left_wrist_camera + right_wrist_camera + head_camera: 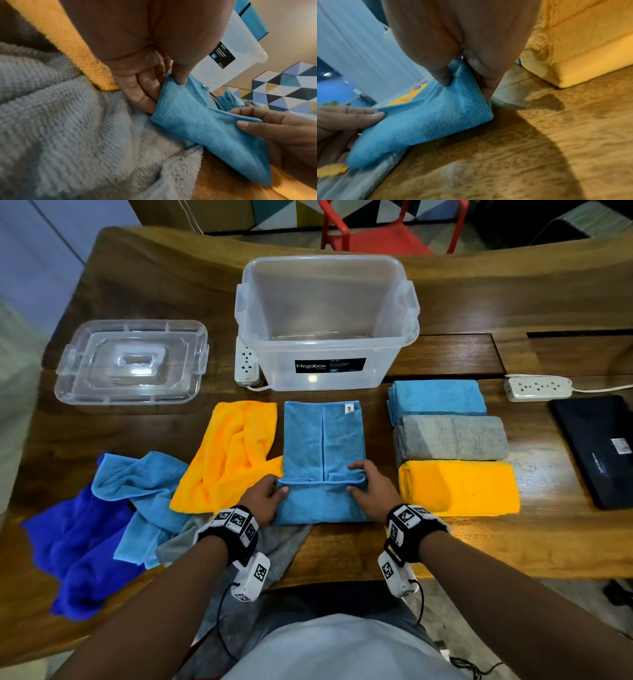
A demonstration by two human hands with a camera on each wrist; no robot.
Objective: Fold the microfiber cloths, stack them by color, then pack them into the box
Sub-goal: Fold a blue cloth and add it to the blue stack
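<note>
A light blue cloth (322,440) lies lengthwise on the table in front of the clear box (325,323), its long sides folded in to the middle. My left hand (272,491) pinches the near end's left corner (171,94) between thumb and fingers. My right hand (361,482) pinches the right corner (462,94) the same way. The near end is lifted and turned over toward the box. Folded stacks lie at the right: light blue (438,400), grey (452,441), orange (459,487). Unfolded orange (233,453), light blue (137,484), dark blue (78,542) and grey (284,542) cloths lie at the left and near edge.
The box's clear lid (133,361) rests at the far left. One power strip (246,361) stands against the box, another (537,386) lies at the right beside a black laptop (596,446). A red chair (376,231) stands beyond the table.
</note>
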